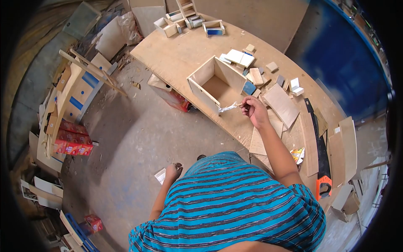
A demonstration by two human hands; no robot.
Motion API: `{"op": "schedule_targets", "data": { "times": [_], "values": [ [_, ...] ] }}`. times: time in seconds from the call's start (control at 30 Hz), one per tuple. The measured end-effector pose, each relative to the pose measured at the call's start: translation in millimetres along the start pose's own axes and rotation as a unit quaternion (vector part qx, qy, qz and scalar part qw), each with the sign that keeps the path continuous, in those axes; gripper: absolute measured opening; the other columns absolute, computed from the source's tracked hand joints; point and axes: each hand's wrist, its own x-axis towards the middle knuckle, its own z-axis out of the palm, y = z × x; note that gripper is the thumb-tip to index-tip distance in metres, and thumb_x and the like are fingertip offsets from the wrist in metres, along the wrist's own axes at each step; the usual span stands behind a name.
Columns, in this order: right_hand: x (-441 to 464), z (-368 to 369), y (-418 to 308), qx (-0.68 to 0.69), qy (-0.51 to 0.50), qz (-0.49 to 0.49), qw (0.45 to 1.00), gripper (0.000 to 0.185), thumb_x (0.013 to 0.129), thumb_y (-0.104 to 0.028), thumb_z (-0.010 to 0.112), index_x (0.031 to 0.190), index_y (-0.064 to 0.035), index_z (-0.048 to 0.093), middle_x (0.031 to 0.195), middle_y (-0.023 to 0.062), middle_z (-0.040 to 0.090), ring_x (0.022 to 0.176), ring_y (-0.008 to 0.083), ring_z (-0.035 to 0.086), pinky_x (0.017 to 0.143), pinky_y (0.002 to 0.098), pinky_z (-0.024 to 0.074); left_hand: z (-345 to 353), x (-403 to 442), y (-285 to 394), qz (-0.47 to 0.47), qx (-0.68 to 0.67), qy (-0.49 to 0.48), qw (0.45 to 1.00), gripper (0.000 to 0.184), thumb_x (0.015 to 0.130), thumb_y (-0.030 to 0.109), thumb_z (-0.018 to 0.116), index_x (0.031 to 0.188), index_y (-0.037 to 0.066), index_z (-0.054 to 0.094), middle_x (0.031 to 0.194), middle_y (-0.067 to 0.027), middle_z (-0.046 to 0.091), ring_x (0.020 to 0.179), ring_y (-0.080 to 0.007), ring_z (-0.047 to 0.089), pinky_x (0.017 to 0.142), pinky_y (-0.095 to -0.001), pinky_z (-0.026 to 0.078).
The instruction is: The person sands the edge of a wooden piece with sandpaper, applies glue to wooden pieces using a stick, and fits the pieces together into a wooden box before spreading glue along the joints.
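Right hand (pixel 255 111) pinching stick (pixel 239 104) at box's (pixel 205 95) 6 o'clock, probably dodging white goo (pixel 228 108); left hand (pixel 172 172) fingers, can't tell.

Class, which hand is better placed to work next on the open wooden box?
Probably the right hand: it holds a stick beside the wooden box, while the left hand hangs away from it.

We can read no text: the print on the red cartons (pixel 72 143) and the colourful packet (pixel 297 154) on the counter (pixel 176 50) is too small to make out.
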Motion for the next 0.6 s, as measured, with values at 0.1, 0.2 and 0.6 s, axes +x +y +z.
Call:
{"op": "schedule_targets", "data": {
  "times": [0.1,0.2,0.6],
  "values": [
    [1.0,-1.6,0.9,-0.003,0.0,0.001,1.0,0.013,0.09,-0.012,0.049,0.09,-0.0043,0.059,0.079,0.0067,0.062,0.067,0.0136,0.059,0.061,0.026,0.0489,1.5,-0.1,-1.6,-0.006,-0.003,-0.003,1.0,0.027,0.08,0.023,0.07,0.098,0.003,0.072,0.097,-0.0174,0.071,0.09,-0.0344,0.068,0.08,-0.0414,0.054],
    [0.5,2.0,-0.6,0.007,0.002,-0.001,1.0,0.013,0.091,-0.013,0.049,0.09,-0.0042,0.059,0.08,0.0071,0.062,0.066,0.0136,0.059,0.061,0.0258,0.0489,0.3,-1.0,0.0,-0.012,-0.003,-0.007,1.0,0.027,0.08,0.023,0.07,0.098,0.003,0.072,0.097,-0.0176,0.071,0.09,-0.0342,0.069,0.08,-0.0413,0.054],
    [4.6,4.1,-5.1,0.061,-0.03,-0.013,0.998,0.013,0.09,-0.014,0.05,0.092,-0.0042,0.058,0.082,0.0069,0.06,0.071,0.0148,0.059,0.062,0.0267,0.0486,-2.9,2.8,2.9,-0.02,0.0,-0.017,1.0,0.029,0.08,0.024,0.069,0.099,0.003,0.072,0.099,-0.0186,0.071,0.092,-0.0348,0.068,0.082,-0.0416,0.054]
  ]
}}
